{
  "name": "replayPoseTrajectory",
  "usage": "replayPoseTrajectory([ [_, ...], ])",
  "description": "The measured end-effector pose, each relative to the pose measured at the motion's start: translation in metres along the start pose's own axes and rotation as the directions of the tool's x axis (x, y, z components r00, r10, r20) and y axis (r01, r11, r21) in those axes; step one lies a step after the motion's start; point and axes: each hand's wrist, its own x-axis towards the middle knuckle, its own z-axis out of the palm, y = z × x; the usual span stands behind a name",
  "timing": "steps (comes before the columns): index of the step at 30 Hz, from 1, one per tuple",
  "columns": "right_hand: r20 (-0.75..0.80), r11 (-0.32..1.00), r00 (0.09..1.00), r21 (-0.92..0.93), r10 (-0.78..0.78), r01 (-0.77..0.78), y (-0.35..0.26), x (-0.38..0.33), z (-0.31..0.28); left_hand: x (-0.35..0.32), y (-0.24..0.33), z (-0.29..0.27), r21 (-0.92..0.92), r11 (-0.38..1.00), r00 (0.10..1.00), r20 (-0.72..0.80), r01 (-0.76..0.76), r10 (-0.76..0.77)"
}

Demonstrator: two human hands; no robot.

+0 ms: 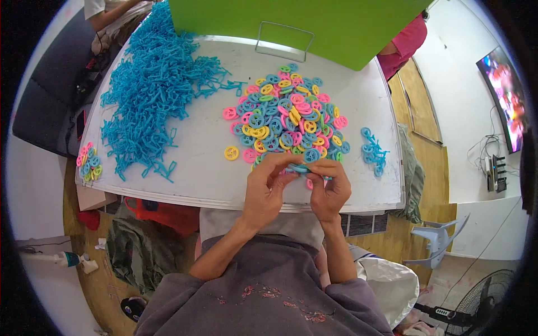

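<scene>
My left hand (265,187) and my right hand (330,187) meet just above the near side of the table. Between their pinched fingertips is a small blue plastic wheel (297,167), partly hidden by the fingers. Whether a second piece is held with it, I cannot make out. Right beyond the hands lies a heap of spoked plastic wheels (286,112) in blue, pink, yellow and green. To the left spreads a large pile of small blue forked plastic pieces (148,84).
Several blue wheels joined to stems (372,152) lie at the table's right. A small cluster of coloured wheels (88,163) sits at the left edge. A green panel (291,28) with a wire stand (284,40) rises at the back. Other people stand or sit beyond the table.
</scene>
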Motion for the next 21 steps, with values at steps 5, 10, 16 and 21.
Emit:
replayPoseTrajectory([
  [5,0.066,0.994,0.992,0.040,-0.103,0.101,-0.003,0.002,-0.003,-0.001,0.008,-0.004,-0.250,0.952,0.984,0.051,0.178,-0.171],
  [10,0.085,0.995,0.995,0.080,-0.060,0.053,-0.010,0.000,-0.002,-0.004,-0.001,-0.015,0.073,0.997,0.997,0.065,-0.033,0.028],
  [16,0.287,0.826,0.915,0.411,0.285,-0.386,-0.045,0.013,-0.012,-0.004,0.005,-0.016,-0.164,0.956,0.968,-0.029,0.242,-0.249],
  [21,0.438,0.660,0.780,0.426,0.448,-0.618,-0.045,0.019,-0.018,-0.004,0.010,-0.023,-0.312,0.790,0.848,0.140,0.528,-0.511],
])
